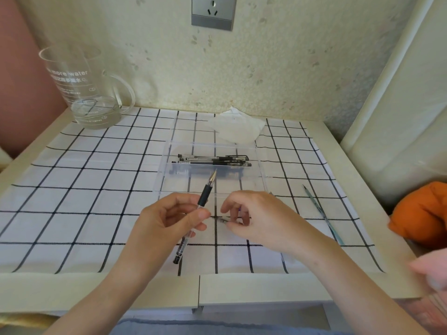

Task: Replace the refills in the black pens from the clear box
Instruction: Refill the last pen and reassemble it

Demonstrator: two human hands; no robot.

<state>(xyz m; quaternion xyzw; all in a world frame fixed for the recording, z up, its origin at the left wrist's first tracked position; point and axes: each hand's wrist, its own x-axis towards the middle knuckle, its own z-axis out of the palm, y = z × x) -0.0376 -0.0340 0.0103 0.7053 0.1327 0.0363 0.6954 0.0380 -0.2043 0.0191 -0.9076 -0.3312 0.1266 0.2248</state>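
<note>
Pinching black pen (205, 191) in left grip (169, 222), tip slanting toward clear box (251, 184) just beyond; curling right grip (256, 217) beside it over thin dark piece (223, 221), hold unclear.

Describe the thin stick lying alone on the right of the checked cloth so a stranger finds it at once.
Start at the white cloth with black grid lines. Right of the clear plastic box of black pens, past the right hand, a thin bluish-green stick lies alone, pointed tip toward the wall. Unlike the pens, it is slimmer, paler and outside the box.
</note>
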